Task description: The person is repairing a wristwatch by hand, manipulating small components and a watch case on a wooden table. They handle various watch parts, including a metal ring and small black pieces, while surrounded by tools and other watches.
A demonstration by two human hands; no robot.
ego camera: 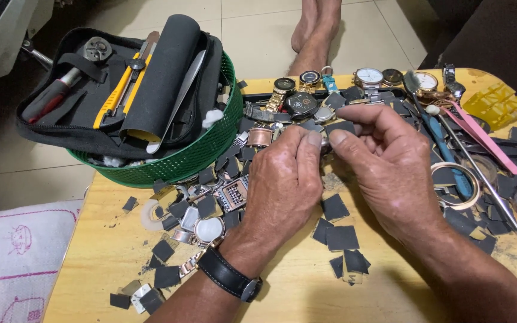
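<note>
My left hand (282, 182) and my right hand (390, 161) meet over the middle of a yellow wooden table (109, 263). Both pinch a small dark square piece (340, 127) between their fingertips; the right thumb and forefinger hold its top edge, the left thumb touches its left side. A black-strapped wristwatch (230, 276) is on my left wrist. Under and around the hands lie several dark square pads (342, 237) and loose watch cases (209, 229). A row of wristwatches (301, 103) lies just beyond the fingers.
A green plastic basket (181, 161) at the back left holds an open black tool pouch (91, 128) with a yellow cutter (118, 96), a screwdriver and a black roll. Tweezers (480, 173), pink and blue tools and rings lie at the right. Bare feet (315, 30) rest beyond the table.
</note>
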